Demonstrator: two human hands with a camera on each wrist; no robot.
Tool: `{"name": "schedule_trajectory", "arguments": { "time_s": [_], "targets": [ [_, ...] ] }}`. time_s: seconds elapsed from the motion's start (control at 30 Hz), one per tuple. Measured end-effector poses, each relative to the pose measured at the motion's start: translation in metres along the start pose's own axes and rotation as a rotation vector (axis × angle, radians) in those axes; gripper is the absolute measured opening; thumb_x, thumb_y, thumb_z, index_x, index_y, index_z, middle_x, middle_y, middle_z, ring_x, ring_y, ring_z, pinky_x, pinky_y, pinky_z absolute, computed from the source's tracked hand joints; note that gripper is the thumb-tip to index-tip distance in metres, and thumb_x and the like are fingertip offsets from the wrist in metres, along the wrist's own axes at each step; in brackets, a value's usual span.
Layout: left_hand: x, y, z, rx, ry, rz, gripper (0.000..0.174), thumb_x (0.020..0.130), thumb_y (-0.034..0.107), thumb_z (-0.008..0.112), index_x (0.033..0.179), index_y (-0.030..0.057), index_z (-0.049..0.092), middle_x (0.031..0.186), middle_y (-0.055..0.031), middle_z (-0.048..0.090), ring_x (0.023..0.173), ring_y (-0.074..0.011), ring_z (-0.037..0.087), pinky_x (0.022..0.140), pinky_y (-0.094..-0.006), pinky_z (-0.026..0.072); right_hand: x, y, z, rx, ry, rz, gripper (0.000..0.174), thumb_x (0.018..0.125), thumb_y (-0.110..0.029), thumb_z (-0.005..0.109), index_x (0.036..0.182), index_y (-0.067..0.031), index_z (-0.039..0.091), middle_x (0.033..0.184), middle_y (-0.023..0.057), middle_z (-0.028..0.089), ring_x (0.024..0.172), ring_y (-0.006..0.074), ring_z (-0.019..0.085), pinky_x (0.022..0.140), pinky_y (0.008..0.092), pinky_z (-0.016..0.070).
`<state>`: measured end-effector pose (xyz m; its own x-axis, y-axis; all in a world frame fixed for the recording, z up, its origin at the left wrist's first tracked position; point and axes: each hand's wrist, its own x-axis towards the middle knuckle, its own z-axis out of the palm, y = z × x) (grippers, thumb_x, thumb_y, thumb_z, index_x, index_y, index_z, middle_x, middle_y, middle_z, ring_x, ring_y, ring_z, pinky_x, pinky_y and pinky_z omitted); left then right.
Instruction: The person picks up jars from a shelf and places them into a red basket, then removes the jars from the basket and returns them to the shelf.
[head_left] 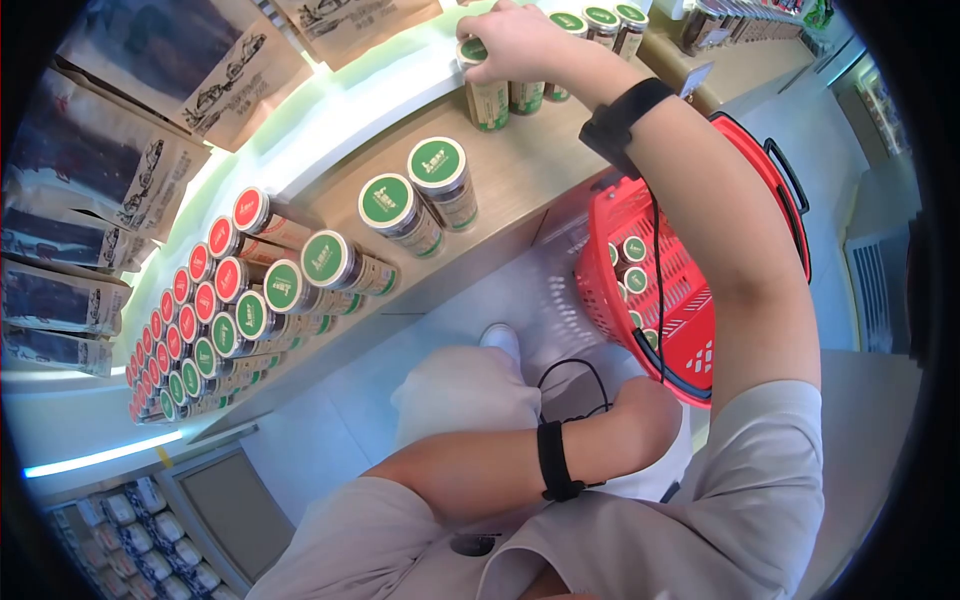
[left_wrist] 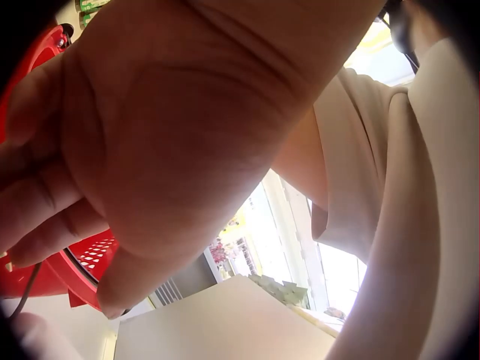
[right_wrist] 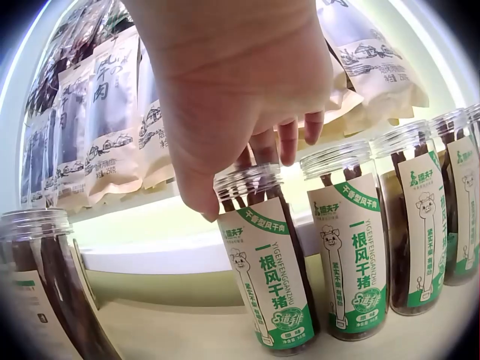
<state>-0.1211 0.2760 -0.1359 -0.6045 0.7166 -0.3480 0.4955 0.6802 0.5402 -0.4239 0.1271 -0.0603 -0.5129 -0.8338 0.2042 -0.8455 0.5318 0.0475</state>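
My right hand [head_left: 525, 45] reaches to the far end of the shelf and grips a clear jar of dried meat sticks [right_wrist: 266, 270] by its top, thumb on one side and fingers on the other. The jar has a green-and-white label and stands on the shelf, tilted slightly in the right wrist view. Beside it stands a matching jar [right_wrist: 349, 255], with more in the same row. My left hand [head_left: 645, 425] is low by my knee, next to the red basket [head_left: 590, 290]. In the left wrist view its palm [left_wrist: 165, 142] shows, fingers loosely bent with nothing held.
Several green-lidded jars [head_left: 633, 250] lie inside the basket. Two green-lidded jars [head_left: 437, 165] stand mid-shelf, and rows of red-lidded jars [head_left: 205, 300] and green-lidded ones fill its left end. Paper pouches [head_left: 110, 140] line the lit ledge behind. A cable [head_left: 657, 270] hangs from my right wrist strap.
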Motion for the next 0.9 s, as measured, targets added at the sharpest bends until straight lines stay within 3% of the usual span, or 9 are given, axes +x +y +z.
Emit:
{"name": "schedule_trajectory", "arguments": {
  "time_s": [0.33, 0.4, 0.47, 0.53, 0.6, 0.67, 0.73, 0.8, 0.9],
  "targets": [
    [0.008, 0.003, 0.019, 0.028, 0.095, -0.003, 0.016, 0.078, 0.009, 0.064, 0.089, 0.0079, 0.075, 0.091, -0.0097, 0.073, 0.091, -0.0238, 0.069, 0.066, -0.0341, 0.0536, -0.008, 0.007, 0.002, 0.025, -0.022, 0.017, 0.063, 0.078, -0.042, 0.072, 0.133, -0.0152, 0.057, 0.116, 0.0087, 0.068, 0.122, 0.0285, 0.053, 0.102, 0.0475, 0.0407],
    [0.008, 0.003, 0.015, 0.048, 0.056, -0.001, 0.016, 0.077, 0.009, 0.064, 0.088, 0.008, 0.075, 0.091, -0.0097, 0.073, 0.09, -0.0243, 0.07, 0.066, -0.0343, 0.0541, -0.012, 0.012, 0.009, -0.006, 0.367, -0.108, 0.066, 0.08, -0.045, 0.072, 0.136, -0.0145, 0.054, 0.117, 0.0099, 0.067, 0.126, 0.0298, 0.05, 0.105, 0.0498, 0.0382],
    [0.0, 0.008, 0.004, 0.053, 0.013, 0.003, 0.016, 0.076, 0.009, 0.065, 0.088, 0.0082, 0.076, 0.092, -0.0098, 0.073, 0.089, -0.0249, 0.071, 0.065, -0.0346, 0.0546, -0.041, 0.003, -0.033, -0.021, 0.48, -0.108, 0.062, 0.082, -0.046, 0.071, 0.13, -0.0098, 0.058, 0.116, 0.0122, 0.067, 0.116, 0.0275, 0.058, 0.099, 0.0434, 0.0452],
    [-0.009, 0.01, -0.013, 0.113, -0.106, 0.027, 0.014, 0.074, 0.009, 0.067, 0.085, 0.0082, 0.077, 0.091, -0.0104, 0.074, 0.087, -0.026, 0.072, 0.065, -0.0358, 0.0559, -0.087, 0.003, -0.076, 0.554, 0.302, 0.081, 0.047, 0.087, -0.039, 0.07, 0.117, -0.0043, 0.064, 0.104, 0.01, 0.069, 0.096, 0.0185, 0.066, 0.084, 0.0307, 0.0506],
    [-0.012, 0.01, -0.019, 0.055, -0.172, 0.02, 0.022, 0.074, 0.007, 0.07, 0.093, 0.0113, 0.078, 0.096, -0.0095, 0.075, 0.091, -0.0234, 0.072, 0.071, -0.0335, 0.0551, -0.136, 0.019, -0.079, 0.846, 0.232, 0.031, 0.032, 0.092, -0.03, 0.067, 0.104, -0.0005, 0.067, 0.09, 0.0055, 0.068, 0.077, 0.0106, 0.064, 0.072, 0.0239, 0.0497],
    [-0.012, 0.006, -0.015, -0.026, -0.126, -0.001, 0.018, 0.074, 0.008, 0.068, 0.088, 0.011, 0.078, 0.091, -0.0099, 0.075, 0.088, -0.0227, 0.072, 0.069, -0.033, 0.0554, -0.185, 0.039, -0.072, 0.862, 0.148, 0.097, 0.024, 0.094, -0.023, 0.064, 0.1, 0.0003, 0.065, 0.082, 0.002, 0.065, 0.078, 0.0077, 0.06, 0.072, 0.0239, 0.0485],
    [-0.012, 0.003, -0.012, -0.04, -0.076, -0.013, 0.016, 0.073, 0.008, 0.067, 0.086, 0.011, 0.078, 0.091, -0.0104, 0.075, 0.087, -0.0229, 0.072, 0.067, -0.0331, 0.0553, -0.226, 0.065, -0.037, 0.916, -0.2, 0.334, 0.022, 0.094, -0.017, 0.062, 0.106, 0.001, 0.066, 0.09, 0.0047, 0.067, 0.086, 0.0115, 0.063, 0.081, 0.0268, 0.0491],
    [-0.014, 0.001, -0.006, -0.051, -0.001, 0.013, 0.013, 0.073, 0.008, 0.066, 0.081, 0.0102, 0.077, 0.085, -0.0104, 0.074, 0.084, -0.0232, 0.073, 0.066, -0.0335, 0.0553, -0.255, 0.085, 0.02, 0.562, -0.363, 0.562, 0.028, 0.088, -0.022, 0.069, 0.105, 0.0002, 0.066, 0.092, 0.0118, 0.07, 0.091, 0.0247, 0.067, 0.084, 0.035, 0.0515],
    [-0.012, 0.007, -0.009, -0.045, -0.03, 0.018, 0.012, 0.073, 0.008, 0.066, 0.079, 0.0109, 0.077, 0.084, -0.0094, 0.074, 0.084, -0.0228, 0.072, 0.065, -0.033, 0.0551, -0.301, 0.108, 0.128, 0.291, -0.502, 0.474, 0.047, 0.084, -0.022, 0.068, 0.126, -0.0054, 0.058, 0.118, 0.022, 0.062, 0.119, 0.0348, 0.056, 0.098, 0.0423, 0.0471]
  ]
}}
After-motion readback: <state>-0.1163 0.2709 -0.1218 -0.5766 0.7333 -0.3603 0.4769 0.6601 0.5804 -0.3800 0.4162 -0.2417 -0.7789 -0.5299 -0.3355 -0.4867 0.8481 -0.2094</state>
